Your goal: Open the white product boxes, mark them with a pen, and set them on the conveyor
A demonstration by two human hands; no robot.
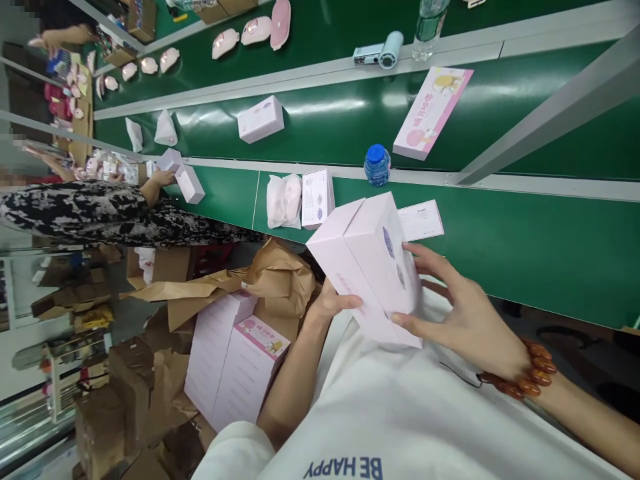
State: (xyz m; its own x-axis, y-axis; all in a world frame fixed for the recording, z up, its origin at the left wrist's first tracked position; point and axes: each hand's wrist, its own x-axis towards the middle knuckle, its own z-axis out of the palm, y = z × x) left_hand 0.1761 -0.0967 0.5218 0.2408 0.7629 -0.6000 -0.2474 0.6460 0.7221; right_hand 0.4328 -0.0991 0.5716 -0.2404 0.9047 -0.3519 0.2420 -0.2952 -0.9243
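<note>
A pale pink carton (367,260) with small printed pictures on its face is held tilted in front of my white shirt. My left hand (333,303) grips it from below on the left, thumb on the side. The rest of that hand is hidden behind the carton. My right hand (457,310), wearing an amber bead bracelet (535,373) on the wrist, has thumb and fingers around the carton's right end. Just beyond lie a printed white card (425,220), a small upright box (316,200) and a wrapped pink item (285,200).
A blue-capped jar (377,165) and a long pink box (433,113) stand beyond the metal rail. On my left, an open cardboard box (295,320) holds stacked pink cartons (245,367). Farther left, a co-worker's hand (163,178) touches a box (190,183). A grey post (545,113) slants at right.
</note>
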